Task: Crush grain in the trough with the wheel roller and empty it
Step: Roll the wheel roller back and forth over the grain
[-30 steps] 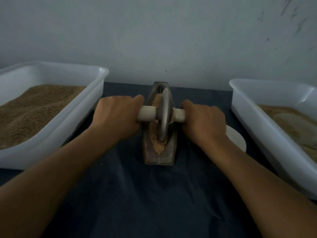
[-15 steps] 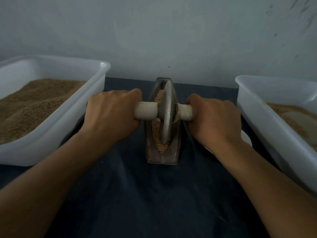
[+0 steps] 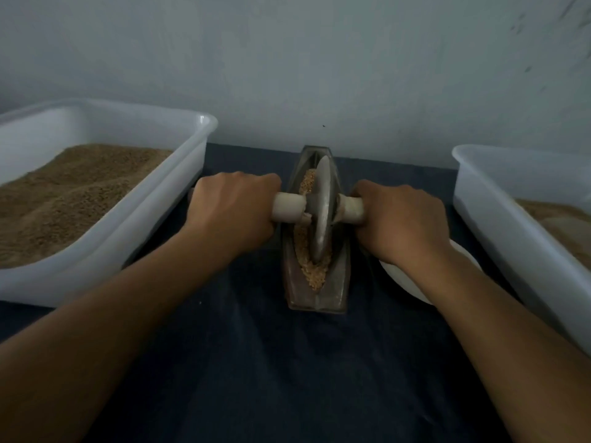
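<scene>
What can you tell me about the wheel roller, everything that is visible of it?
The wheel roller is a thin grey disc, metal by its look, on a pale round axle that sticks out on both sides as handles. It stands upright on its edge inside the narrow boat-shaped trough, its rim down in the tan grain. The left hand grips the left handle and the right hand grips the right one, close to the disc. The disc's bottom edge is hidden in the grain.

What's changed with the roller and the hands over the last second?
The wheel roller has rolled slightly toward the far end of the trough, uncovering more grain at the near end. The left hand and right hand still grip its handles; nothing was let go. Trough and tubs stayed put.
</scene>
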